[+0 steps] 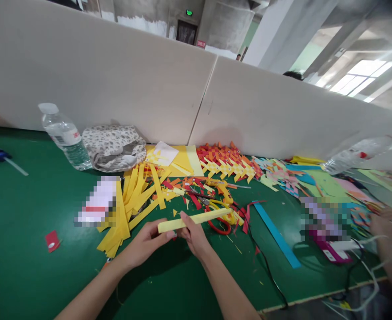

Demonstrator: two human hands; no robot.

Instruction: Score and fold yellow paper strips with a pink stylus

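Note:
Both of my hands hold one pale yellow paper strip [196, 220] just above the green table [22, 249]. My left hand [145, 242] pinches the strip's near left end. My right hand [193, 235] grips it a little further along, fingers closed round it. The strip's far end points right, over red-handled scissors [219, 226]. A heap of loose yellow strips [134, 200] lies just left of my hands.
A water bottle [65, 138] and a patterned cloth pouch [114, 146] stand at the back left. Woven orange-and-yellow paper pieces [229, 162] line the white partition [116, 75]. A blue strip [275, 233] and black cable [265, 262] lie right. Another person's hand [387, 231] works at far right.

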